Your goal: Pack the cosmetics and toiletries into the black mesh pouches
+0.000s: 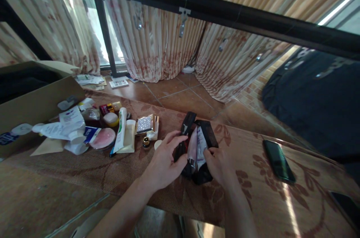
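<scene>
A small black pouch (207, 136) stands open on the brown patterned mat (112, 170), with pale tubes (197, 144) showing inside it. My left hand (164, 159) grips the pouch's left side, fingers curled over its edge. My right hand (218, 163) pinches the right side of the opening. Both hands hold the mouth of the pouch apart.
To the left lie several cosmetics: white tubes (122, 130), a pink compact (102, 138), a glittery case (144, 124), small jars. A cardboard box (33, 99) stands at far left. A dark phone (278, 161) lies on the mat at right. Curtains and a black rail are behind.
</scene>
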### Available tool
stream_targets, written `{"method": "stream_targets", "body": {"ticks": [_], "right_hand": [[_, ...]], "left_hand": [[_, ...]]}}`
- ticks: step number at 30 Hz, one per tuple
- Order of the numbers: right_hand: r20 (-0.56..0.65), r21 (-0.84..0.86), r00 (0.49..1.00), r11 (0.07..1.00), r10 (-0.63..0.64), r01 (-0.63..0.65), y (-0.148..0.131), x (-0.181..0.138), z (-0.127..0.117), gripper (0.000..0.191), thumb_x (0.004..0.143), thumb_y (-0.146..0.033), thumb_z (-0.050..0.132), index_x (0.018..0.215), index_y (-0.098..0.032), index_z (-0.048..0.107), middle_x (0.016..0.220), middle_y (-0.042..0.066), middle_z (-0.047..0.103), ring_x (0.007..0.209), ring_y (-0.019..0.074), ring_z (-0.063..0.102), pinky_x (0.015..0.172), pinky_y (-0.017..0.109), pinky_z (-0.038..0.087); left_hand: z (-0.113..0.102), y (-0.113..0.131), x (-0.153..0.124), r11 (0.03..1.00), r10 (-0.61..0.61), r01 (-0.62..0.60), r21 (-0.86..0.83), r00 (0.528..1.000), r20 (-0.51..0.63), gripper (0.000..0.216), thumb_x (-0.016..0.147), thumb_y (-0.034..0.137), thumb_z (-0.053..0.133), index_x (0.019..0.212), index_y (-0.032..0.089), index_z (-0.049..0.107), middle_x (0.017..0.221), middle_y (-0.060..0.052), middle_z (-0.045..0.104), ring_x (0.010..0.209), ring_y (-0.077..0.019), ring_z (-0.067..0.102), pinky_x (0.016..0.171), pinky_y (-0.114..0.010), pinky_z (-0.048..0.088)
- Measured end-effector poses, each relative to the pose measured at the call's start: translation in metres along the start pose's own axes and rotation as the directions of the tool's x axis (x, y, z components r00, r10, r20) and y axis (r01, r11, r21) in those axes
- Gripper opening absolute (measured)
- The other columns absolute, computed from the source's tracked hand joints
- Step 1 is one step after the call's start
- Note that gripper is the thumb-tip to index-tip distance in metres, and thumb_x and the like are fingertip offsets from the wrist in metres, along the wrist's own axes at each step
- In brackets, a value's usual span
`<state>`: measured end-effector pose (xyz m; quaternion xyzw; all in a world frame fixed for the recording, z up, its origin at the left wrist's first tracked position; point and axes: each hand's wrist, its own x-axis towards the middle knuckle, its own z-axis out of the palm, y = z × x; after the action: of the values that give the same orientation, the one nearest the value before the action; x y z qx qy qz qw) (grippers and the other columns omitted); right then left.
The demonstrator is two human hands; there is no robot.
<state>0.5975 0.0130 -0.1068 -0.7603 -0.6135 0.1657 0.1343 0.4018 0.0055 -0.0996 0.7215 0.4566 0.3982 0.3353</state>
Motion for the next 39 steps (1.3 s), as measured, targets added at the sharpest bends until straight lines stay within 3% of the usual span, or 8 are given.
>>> {"method": "stream_targets", "body": {"ticks": [8,19,31,39], "right_hand": [[0.141,0.208,0.985,0.976,-0.098,0.067,0.006,0.001,-0.005,0.034,0.081,-0.029,0.043,0.049,-0.021,0.046,0.05,-0.003,0.046,0.052,0.012,0.047,0.051,0.024,0.029],[0.187,0.378,0.97,0.923,-0.155,0.074,-0.006,-0.007,-0.009,0.032,0.082,-0.031,0.045,0.054,-0.019,0.051,0.056,-0.004,0.049,0.056,0.0108,0.048,0.053,0.022,0.031],[0.007,0.177,0.999,0.983,0.054,-0.054,-0.009,-0.005,-0.008,0.032,0.081,-0.027,0.044,0.05,-0.022,0.044,0.051,-0.001,0.047,0.053,0.0139,0.048,0.053,0.026,0.026],[0.078,0.143,0.997,0.989,0.013,-0.025,-0.009,-0.004,-0.004,0.031,0.079,-0.024,0.046,0.048,-0.021,0.052,0.051,0.001,0.054,0.051,0.0136,0.049,0.051,0.026,0.025]], "left_hand": [[-0.001,0.001,0.002,0.999,-0.006,0.006,0.047,1.0,-0.014,0.04,0.082,0.017,0.055,0.122,0.022,0.056,0.135,-0.009,0.049,0.123,-0.0208,0.052,0.104,-0.038,0.043],[-0.001,0.0,0.002,0.992,-0.045,0.046,0.117,0.999,-0.013,0.038,0.084,0.021,0.054,0.122,0.024,0.057,0.136,-0.009,0.048,0.124,-0.0248,0.051,0.097,-0.04,0.048],[-0.002,0.002,0.002,0.994,-0.048,0.047,0.103,0.999,0.006,0.038,0.084,0.021,0.055,0.121,0.025,0.057,0.135,-0.009,0.049,0.124,-0.023,0.05,0.1,-0.04,0.046],[-0.001,0.002,0.002,0.997,-0.034,0.033,0.064,0.999,0.015,0.038,0.084,0.02,0.054,0.122,0.026,0.057,0.134,-0.009,0.05,0.121,-0.0227,0.053,0.096,-0.039,0.049]]}}
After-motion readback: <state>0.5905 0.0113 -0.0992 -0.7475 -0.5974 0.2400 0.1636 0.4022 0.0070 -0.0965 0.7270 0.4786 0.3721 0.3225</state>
